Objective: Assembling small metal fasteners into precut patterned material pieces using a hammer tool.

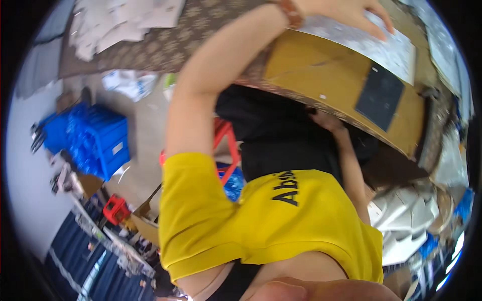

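My left hand (351,16) reaches across to the far right, over a white sheet with a grey pattern (401,55). Its fingers are apart, and I make out nothing held in them. Beneath the sheet lies a brown cardboard board (311,62) on the table. A dark flat rectangular piece (380,96) rests on the board's right part. My right hand (325,120) is low by the table's near edge, above my black trousers. Shadow and the edge partly hide its fingers.
White paper pieces (120,25) lie on the brown patterned tablecloth (165,47) at far left. A blue crate (113,138) with a blue plastic bag stands on the floor at left. A red stool (226,138) is beside my legs. White sacks (406,215) fill the right side.
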The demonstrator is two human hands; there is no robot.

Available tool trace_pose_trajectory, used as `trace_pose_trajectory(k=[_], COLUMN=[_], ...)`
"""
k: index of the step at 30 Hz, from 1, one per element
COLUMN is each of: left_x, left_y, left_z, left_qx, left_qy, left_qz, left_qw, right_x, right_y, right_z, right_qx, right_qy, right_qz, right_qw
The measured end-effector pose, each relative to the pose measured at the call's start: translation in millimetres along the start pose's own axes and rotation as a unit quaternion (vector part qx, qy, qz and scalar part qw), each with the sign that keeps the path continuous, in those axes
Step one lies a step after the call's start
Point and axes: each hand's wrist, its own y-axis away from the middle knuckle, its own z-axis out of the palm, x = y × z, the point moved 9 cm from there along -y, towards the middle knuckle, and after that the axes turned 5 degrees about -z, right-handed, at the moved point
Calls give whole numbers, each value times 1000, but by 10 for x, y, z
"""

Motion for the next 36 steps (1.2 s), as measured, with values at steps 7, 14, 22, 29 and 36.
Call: trace_pose_trajectory(k=[7,14,22,29,36], left_x=[14,-13,-1,-139,-94], left_y=[54,106,76,80,72], left_z=[4,-32,-24,105,-140], left_qx=[2,-1,-21,-22,41], left_qy=[-23,-7,26,-15,12], left_qz=[-33,-64,-58,-67,-129], left_qw=[999,998,998,997,991], right_x=[8,-767,-1317,-701,-657], right_y=[19,70,507,370,323], right_z=[169,-1305,-3035,-3608,-3588], right_qx=[42,96,178,369,344], right_qy=[67,-164,-318,20,42], right_qz=[-23,77,6,44,15], right_qw=[997,979,931,928,938])
